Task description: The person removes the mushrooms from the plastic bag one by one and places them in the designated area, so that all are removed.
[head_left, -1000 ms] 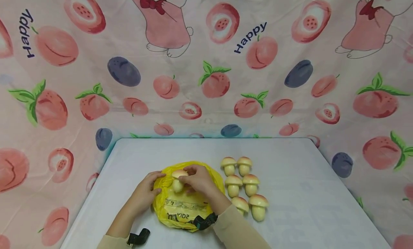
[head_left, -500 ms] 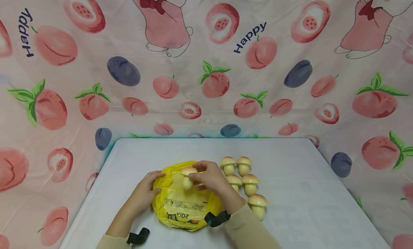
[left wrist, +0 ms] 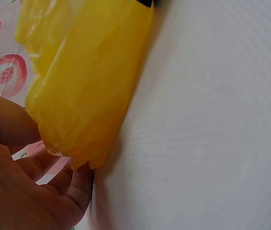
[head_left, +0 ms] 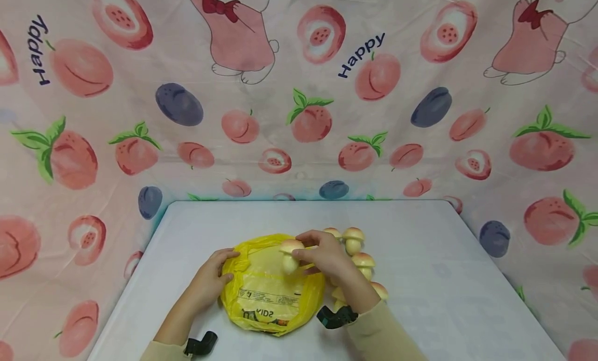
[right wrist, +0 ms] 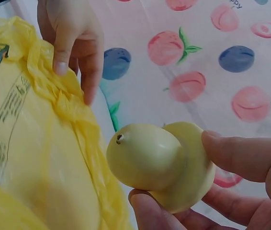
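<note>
A toy mushroom [head_left: 290, 245] with a cream stem and red-tinged cap is pinched by my right hand [head_left: 333, 257] above the right part of a yellow plastic bag [head_left: 315, 301]. The right wrist view has the mushroom [right wrist: 147, 155] stem toward the camera, thumb and fingers around its cap. The bag lies opened into a round shape, its printed inner bottom showing. At its left side my left hand [head_left: 210, 280] touches the rim, thumb and fingers spread and relaxed. Close up in the left wrist view, the fingers rest against the yellow bag wall [left wrist: 87, 91].
More toy mushrooms stand right of the bag in two columns, such as one at the back [head_left: 353, 240]; my right hand and forearm partly cover several. All sit on a white table [head_left: 444, 278]. Behind rises a pink fruit-print cloth [head_left: 299, 189].
My right hand has moved right across the bag, carrying the pinched mushroom from over its left part to over its right part. The left hand has stayed at the rim.
</note>
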`<state>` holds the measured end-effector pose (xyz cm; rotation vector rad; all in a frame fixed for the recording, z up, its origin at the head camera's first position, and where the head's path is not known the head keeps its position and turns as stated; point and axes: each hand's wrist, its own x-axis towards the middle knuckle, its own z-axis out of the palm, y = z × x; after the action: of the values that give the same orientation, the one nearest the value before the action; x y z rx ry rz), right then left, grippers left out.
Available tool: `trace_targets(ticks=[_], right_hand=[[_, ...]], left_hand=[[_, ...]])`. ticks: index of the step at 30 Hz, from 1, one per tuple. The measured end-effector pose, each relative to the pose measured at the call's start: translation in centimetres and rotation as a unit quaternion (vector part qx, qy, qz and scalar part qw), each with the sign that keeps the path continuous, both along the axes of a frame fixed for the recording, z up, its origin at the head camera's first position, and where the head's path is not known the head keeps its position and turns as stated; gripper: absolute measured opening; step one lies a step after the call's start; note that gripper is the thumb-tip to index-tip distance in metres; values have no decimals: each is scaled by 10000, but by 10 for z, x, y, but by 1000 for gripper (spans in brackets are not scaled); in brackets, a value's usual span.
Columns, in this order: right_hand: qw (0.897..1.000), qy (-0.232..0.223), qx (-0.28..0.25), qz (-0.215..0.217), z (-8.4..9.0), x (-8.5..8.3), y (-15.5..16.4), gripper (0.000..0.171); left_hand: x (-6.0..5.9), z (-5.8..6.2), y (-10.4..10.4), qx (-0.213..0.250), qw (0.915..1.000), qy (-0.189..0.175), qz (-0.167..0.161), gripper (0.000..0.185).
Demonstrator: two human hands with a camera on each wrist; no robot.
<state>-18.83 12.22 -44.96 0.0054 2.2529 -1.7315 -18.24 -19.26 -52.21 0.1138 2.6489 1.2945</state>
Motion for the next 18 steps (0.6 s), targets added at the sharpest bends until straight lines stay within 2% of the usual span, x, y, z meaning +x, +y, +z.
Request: trace_targets(ticks=[6, 12, 18], right_hand=[[9999, 34, 20, -117, 5, 7, 21, 43], [9991, -136, 136, -366, 11, 13, 42, 43], [9990, 66, 253, -375, 14, 17, 66, 45]], left_hand=[[1, 1, 1, 24, 10000, 8, 46, 51], [1, 0, 0, 30, 10000, 0, 24, 51], [-1, -2, -1, -16, 10000, 6, -38, 51]])
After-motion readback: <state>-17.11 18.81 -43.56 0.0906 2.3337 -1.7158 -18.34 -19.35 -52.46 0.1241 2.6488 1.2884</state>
